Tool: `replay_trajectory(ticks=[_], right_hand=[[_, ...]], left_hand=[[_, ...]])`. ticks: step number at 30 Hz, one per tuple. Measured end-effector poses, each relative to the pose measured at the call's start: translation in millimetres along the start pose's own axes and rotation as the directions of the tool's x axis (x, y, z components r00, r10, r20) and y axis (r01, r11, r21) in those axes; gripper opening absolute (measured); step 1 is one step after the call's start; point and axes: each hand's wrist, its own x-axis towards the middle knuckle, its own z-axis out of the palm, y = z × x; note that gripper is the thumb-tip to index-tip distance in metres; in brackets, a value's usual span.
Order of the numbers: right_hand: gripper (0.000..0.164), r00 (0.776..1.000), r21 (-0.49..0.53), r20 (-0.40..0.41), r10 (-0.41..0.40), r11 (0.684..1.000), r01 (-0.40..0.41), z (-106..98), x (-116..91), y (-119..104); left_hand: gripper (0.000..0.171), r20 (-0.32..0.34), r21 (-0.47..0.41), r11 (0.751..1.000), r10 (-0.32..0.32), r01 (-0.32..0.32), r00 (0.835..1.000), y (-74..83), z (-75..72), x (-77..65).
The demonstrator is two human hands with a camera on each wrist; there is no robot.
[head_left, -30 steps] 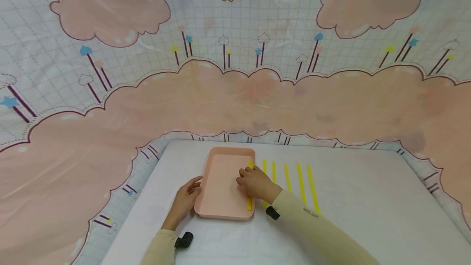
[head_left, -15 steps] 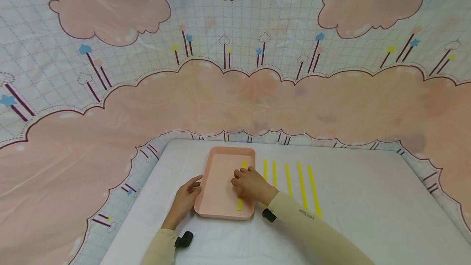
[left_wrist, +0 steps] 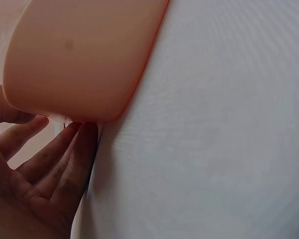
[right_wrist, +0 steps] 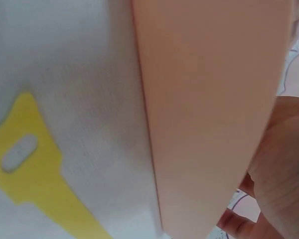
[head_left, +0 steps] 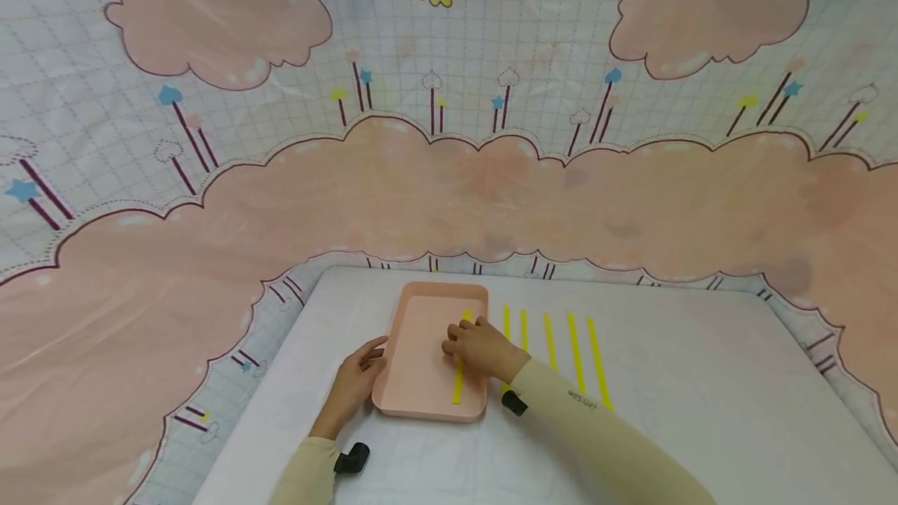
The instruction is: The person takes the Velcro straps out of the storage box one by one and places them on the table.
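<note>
A shallow peach tray (head_left: 421, 349) lies on the white table. In it lies a long, flat yellow strip (head_left: 457, 392), running lengthwise and partly hidden by my right hand (head_left: 484, 347). My right hand reaches over the tray's right rim, and its curled fingers grip the strip near its middle; the fingertips are hidden. The right wrist view shows this hand (right_wrist: 284, 154) beyond the tray's outer wall (right_wrist: 209, 99). My left hand (head_left: 354, 379) is at the left rim. Its loosely extended fingers (left_wrist: 55, 159) touch the tray's side in the left wrist view.
Several more yellow strips (head_left: 575, 349) lie spaced side by side on the table, right of the tray, partly under the right forearm. One strip's wider end (right_wrist: 20, 154) has an oval slot. A patterned cloth (head_left: 449, 193) hangs behind the table (head_left: 701, 380).
From the tray's right edge, the right hand and the gripped strip have shifted a little left, further into the tray. During the last half second both stay nearly still. The left hand has not moved.
</note>
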Motion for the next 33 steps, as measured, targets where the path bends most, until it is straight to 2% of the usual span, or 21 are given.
replay_trajectory(ticks=[7, 19, 24, 27, 33], right_hand=[[0.019, 0.998, 0.023, 0.058, 0.017, 1.0, -0.018, 6.8, 2.1, -0.1], [0.015, 0.998, 0.074, 0.06, 0.019, 0.997, -0.024, 9.9, 7.3, 1.7], [0.024, 0.994, 0.092, 0.092, 0.053, 0.994, -0.061, 9.2, 5.6, 1.2], [0.024, 0.995, 0.096, 0.081, 0.055, 0.993, -0.063, 10.4, 5.5, 2.6], [0.014, 1.0, 0.085, 0.011, 0.02, 0.996, -0.021, 13.9, 5.9, 5.4]], left_hand=[[0.043, 0.009, -0.005, 1.0, -0.009, 0.009, 1.0, -5.8, 3.1, -0.2], [0.042, 0.007, -0.006, 1.0, -0.008, 0.008, 1.0, -7.7, 2.6, 0.5], [0.043, 0.005, -0.013, 1.0, -0.014, 0.014, 1.0, -8.0, 3.2, -1.0], [0.043, 0.004, -0.013, 1.0, -0.007, 0.007, 1.0, -8.6, 3.5, -0.6], [0.043, -0.002, -0.017, 1.0, 0.006, -0.006, 1.0, -8.2, 2.8, 1.3]])
